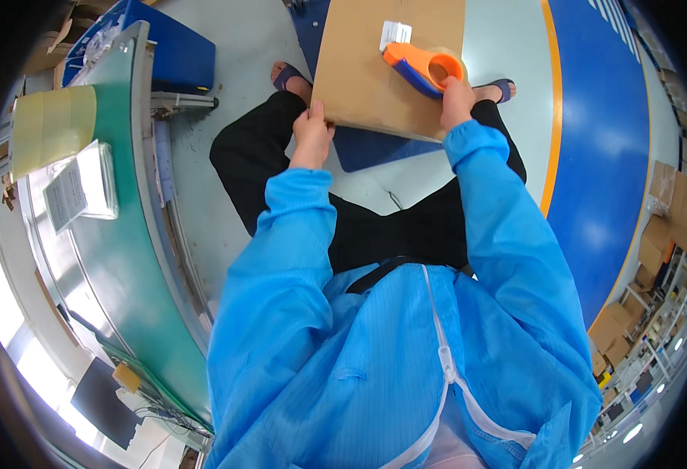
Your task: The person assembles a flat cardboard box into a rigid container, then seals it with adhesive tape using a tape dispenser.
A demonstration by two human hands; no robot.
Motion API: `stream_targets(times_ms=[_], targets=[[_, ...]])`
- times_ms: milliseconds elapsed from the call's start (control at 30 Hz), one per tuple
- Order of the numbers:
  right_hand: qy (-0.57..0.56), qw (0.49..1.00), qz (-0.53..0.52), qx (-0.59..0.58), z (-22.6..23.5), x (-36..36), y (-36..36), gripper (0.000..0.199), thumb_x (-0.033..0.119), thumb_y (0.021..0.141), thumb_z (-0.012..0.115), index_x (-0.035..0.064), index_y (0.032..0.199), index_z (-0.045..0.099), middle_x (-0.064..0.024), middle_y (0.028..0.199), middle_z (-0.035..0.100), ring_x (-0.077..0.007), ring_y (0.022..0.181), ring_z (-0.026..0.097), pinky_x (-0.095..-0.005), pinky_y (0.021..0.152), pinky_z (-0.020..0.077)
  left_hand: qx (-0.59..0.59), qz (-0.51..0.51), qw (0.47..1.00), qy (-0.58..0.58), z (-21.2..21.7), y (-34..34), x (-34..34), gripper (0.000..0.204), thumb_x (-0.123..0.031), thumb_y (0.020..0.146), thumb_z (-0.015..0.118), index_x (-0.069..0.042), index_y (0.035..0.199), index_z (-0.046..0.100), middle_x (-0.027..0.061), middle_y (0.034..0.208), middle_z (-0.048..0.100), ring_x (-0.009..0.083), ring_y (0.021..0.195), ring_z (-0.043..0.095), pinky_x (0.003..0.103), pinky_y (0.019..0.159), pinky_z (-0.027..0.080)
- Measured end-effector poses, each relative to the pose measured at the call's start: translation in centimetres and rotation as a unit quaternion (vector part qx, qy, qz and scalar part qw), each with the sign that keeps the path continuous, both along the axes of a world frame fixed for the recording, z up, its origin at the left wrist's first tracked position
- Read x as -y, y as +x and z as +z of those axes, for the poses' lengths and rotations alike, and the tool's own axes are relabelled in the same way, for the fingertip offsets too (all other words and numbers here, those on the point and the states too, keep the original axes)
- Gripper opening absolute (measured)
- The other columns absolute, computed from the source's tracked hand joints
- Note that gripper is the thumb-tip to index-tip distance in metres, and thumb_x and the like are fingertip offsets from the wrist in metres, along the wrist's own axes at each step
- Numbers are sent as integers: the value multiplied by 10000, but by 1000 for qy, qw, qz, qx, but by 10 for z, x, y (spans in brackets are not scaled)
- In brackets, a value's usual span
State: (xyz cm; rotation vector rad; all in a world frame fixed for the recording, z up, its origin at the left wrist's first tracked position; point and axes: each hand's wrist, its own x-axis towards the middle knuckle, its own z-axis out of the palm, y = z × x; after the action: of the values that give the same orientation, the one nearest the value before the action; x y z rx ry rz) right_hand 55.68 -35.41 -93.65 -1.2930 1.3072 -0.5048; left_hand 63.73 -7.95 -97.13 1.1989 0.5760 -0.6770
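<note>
A large brown cardboard box (pixel 359 70) lies on a dark blue platform (pixel 375 150) between my feet. My left hand (pixel 313 136) grips the box's near left edge, thumb on the top and the other fingers mostly hidden. At the box's near right side, my right hand (pixel 458 102) is closed around an orange and blue tape dispenser (pixel 410 59) with a roll of tape in it. The dispenser rests on or just above the box top; I cannot tell which. Beside its front end is a small white label (pixel 395 34) on the cardboard.
To my left stands a green-topped workbench (pixel 125 195) bearing a wide pale yellow tape roll (pixel 54 129) and papers in a clear sleeve (pixel 85 187). A blue bin (pixel 183 47) is behind it. On the right are a blue floor strip (pixel 601 156) and stacked cartons (pixel 660 227).
</note>
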Motion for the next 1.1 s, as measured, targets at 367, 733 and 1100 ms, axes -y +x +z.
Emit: stream_targets(times_ms=[367, 733, 1100], targets=[[206, 958, -113, 166, -20, 4, -123, 282, 81, 851, 632, -40, 1104, 657, -144, 1053, 689, -266, 974, 671, -364, 919, 521, 31, -378, 922, 75, 36, -41, -54, 769, -65, 927, 764, -74, 1586, 368, 104, 1437, 566, 225, 1324, 554, 396, 1065, 511], [192, 967, -52, 161, -14, 30, -156, 318, 87, 845, 603, -24, 1139, 654, -133, 1093, 712, -263, 1000, 683, -360, 942, 513, 191, -367, 909, 59, 51, -54, 1, 1018, 96, 756, 810, -162, 1614, 328, 80, 1512, 534, 237, 1398, 494, 352, 1166, 374], [330, 826, 29, 456, -7, 31, -232, 447, 388, 965, 496, 39, 1147, 709, -240, 1435, 609, -388, 1357, 555, -431, 1145, 426, 347, -335, 873, 71, 52, -105, -39, 1044, 71, 774, 776, -91, 1642, 219, 206, 1511, 522, 339, 1413, 510, 408, 1125, 451]])
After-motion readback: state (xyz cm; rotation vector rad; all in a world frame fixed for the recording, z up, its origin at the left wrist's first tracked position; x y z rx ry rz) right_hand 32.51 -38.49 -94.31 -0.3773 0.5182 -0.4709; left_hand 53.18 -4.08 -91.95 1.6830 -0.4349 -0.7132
